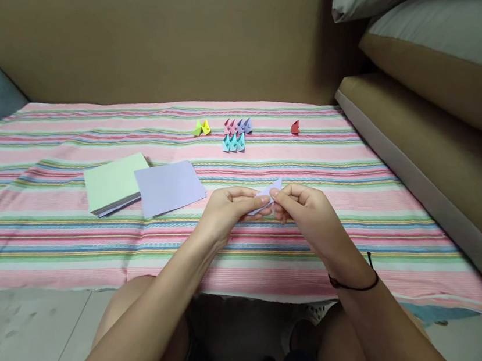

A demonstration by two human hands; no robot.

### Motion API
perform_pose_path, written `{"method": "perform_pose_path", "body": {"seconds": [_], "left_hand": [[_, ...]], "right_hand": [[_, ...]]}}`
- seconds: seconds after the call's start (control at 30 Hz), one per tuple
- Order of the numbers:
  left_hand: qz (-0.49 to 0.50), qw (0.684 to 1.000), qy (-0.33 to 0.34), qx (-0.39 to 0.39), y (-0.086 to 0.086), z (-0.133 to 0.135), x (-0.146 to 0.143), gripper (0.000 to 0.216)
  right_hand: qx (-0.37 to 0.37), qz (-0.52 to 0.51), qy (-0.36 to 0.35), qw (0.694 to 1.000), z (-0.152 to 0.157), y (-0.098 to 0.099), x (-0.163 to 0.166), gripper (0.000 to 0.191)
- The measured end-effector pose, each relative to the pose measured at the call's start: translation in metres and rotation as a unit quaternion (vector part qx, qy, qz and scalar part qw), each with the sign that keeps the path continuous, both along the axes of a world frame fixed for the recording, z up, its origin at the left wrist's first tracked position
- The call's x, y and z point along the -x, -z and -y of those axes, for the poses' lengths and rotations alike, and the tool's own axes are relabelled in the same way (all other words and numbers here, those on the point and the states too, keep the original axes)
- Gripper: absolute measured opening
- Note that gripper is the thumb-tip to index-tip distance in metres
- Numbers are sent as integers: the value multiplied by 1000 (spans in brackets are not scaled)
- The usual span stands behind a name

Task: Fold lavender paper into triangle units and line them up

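A small folded piece of lavender paper [276, 184] is pinched between both hands, held over the front part of the striped cloth. My left hand [232, 206] is closed on its left end, thumb on top and fingers beneath. At its right side my right hand [302, 202] grips it between thumb and fingers. Part of the paper is hidden by the fingers. Left of my hands lie flat lavender sheets [170, 188], overlapping the edge of a stack of paper with a pale green sheet [115, 181] on top.
Farther back on the striped cloth [62, 240] stand small folded paper shapes: yellow ones [202, 128], pink ones [230, 126], purple ones [245, 125], teal ones [234, 142] and a red one [295, 127]. Brown cushions [443, 106] border the right side; a backrest [161, 42] runs behind.
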State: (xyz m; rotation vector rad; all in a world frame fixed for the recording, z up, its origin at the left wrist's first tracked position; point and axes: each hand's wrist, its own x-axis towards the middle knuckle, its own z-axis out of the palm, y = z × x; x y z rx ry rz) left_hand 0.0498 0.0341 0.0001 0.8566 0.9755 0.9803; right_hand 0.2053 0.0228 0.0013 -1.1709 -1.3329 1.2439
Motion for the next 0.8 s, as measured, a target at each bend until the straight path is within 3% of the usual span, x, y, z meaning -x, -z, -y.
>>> {"method": "perform_pose_path", "body": {"seconds": [0.23, 0.6, 0.8], "left_hand": [[-37, 999, -21, -18, -2, 1, 1, 33], [-89, 995, 36, -41, -4, -4, 7, 37], [-105, 989, 60, -90, -7, -2, 10, 30]], "right_hand": [[-2, -2, -49, 999, -1, 1, -3, 29], [-34, 69, -11, 997, 3, 1, 1, 31], [-46, 42, -14, 998, 0, -1, -5, 28]]}}
